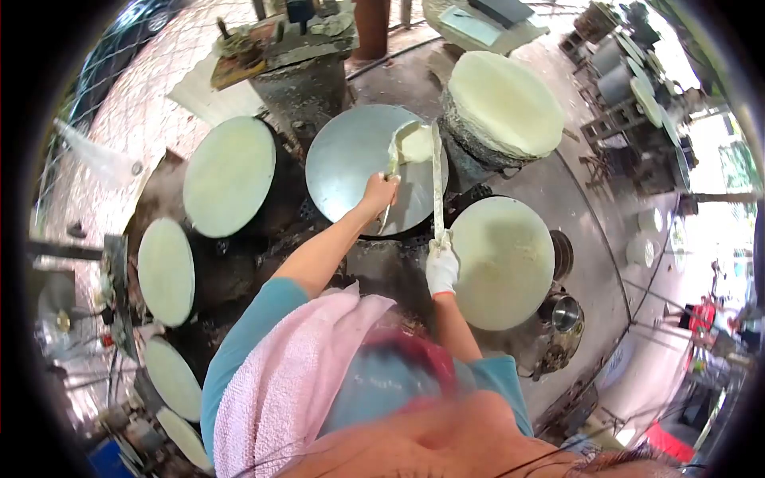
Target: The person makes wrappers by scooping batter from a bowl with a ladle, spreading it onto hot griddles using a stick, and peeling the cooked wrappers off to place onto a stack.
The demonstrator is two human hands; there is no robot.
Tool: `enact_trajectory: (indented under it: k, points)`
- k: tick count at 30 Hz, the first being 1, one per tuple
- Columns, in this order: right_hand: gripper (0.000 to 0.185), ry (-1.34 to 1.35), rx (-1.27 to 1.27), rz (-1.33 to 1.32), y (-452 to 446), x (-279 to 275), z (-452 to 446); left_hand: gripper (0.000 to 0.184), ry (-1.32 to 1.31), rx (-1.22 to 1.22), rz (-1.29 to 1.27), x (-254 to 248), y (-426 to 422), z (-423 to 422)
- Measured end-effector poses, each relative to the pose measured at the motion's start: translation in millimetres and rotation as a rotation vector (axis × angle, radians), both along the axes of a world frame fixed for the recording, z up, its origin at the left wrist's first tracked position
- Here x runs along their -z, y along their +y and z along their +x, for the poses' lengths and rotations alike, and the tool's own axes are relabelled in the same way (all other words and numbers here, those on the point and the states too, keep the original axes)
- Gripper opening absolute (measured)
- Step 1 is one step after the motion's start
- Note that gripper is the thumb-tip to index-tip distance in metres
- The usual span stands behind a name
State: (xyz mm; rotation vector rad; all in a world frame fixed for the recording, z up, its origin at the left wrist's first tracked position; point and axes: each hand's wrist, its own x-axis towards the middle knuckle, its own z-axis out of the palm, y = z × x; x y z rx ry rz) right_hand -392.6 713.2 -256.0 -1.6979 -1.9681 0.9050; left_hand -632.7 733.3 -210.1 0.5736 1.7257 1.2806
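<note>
Left coated disc (229, 177): left of the metal pan; round, pale, thinly covered, matte.
Metal pan (343, 167): the landmark; broad, grey, smooth, probably stiff and slippery.
Left hand (381, 193): bare, clamped on the ladle's handle, above the pan's near half.
Ladle (414, 145): over the pan's right half; rounded cup, pale, creamy-looking contents; likely cup-heavy and stiff, best gripped along the handle.
Flat stick (437, 183): along the pan's right side; long, straight, smeared pale; looks light and rigid, best held at its near end.
Right hand (441, 267): white-gloved, closed round that end, just below the pan.
Pale stack (506, 103): right of the pan; rounded, thick, rough-edged, apparently soft.
</note>
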Motion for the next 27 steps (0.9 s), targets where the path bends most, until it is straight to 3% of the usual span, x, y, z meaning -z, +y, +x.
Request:
enact_trajectory:
  k: [1, 2, 5, 7, 9, 11, 12, 13, 15, 18, 19, 21, 23, 25, 27]
  points:
    - [0.040, 0.031, 0.037, -0.009, -4.3, -9.6, -7.9, 0.021, 0.052, 0.006, -0.023, -6.5, -5.3, -13.0]
    - [0.034, 0.283, 0.076, 0.186, -6.0, 36.1, -9.6, 0.021, 0.043, 0.020, -0.083, -5.5, -12.6, -29.5]
    - [0.029, 0.709, 0.302, -0.694, -25.7, -26.2, -63.2, 0.026, 0.661, -0.017, 0.137, 18.5, -42.9, -71.5]
    - [0.012, 0.773, 0.354, -0.765, -33.2, -45.3, -115.8, 0.028, 0.692, -0.076, 0.168, -1.5, -57.7, -97.3]
    - [0.019, 0.710, 0.222, -0.600, -24.5, 1.6, -125.6, 0.029, 0.639, -0.085, 0.152, -32.3, -75.0, -124.3]
    - [0.030, 0.242, 0.115, -0.228, -21.5, -49.2, -118.9, 0.027, 0.596, -0.075, 0.264, -35.0, -88.3, -155.9]
    - [0.033, 0.134, 0.036, 0.051, -18.3, -34.8, -101.5, 0.025, 0.542, -0.059, 0.259, -41.9, -95.3, -165.8]
    - [0.031, 0.139, 0.141, -0.036, -18.0, -47.6, -95.4, 0.024, 0.489, -0.049, 0.254, -47.1, -103.6, -174.3]
    - [0.032, 0.570, 0.146, -0.023, -14.7, 36.7, -78.4, 0.021, 0.408, -0.029, 0.195, -46.5, -120.3, -183.5]
    - [0.027, 0.701, 0.284, -0.674, -30.7, -49.9, -146.4, 0.021, 0.530, 0.008, 0.141, -53.3, -140.9, -186.9]
    - [0.027, 0.664, 0.251, -0.701, -27.8, -41.5, -156.4, 0.022, 0.536, 0.015, 0.101, -58.2, -147.8, -186.6]
    - [0.031, 0.576, 0.081, -0.621, -15.4, -10.9, -143.6, 0.021, 0.545, 0.007, 0.065, -53.4, -159.3, -190.9]
    - [0.031, 0.416, -0.023, -0.158, -6.0, -32.7, -120.7, 0.020, 0.545, -0.026, 0.059, -24.7, -178.7, -199.0]
    - [0.029, 0.612, 0.021, -0.222, 12.0, -19.6, -88.4, 0.021, 0.440, -0.081, -0.021, -32.2, -187.9, -196.7]
    - [0.027, 0.513, 0.065, -0.347, 13.6, -0.7, -80.4, 0.024, 0.407, -0.099, -0.134, -69.0, -192.6, -183.5]
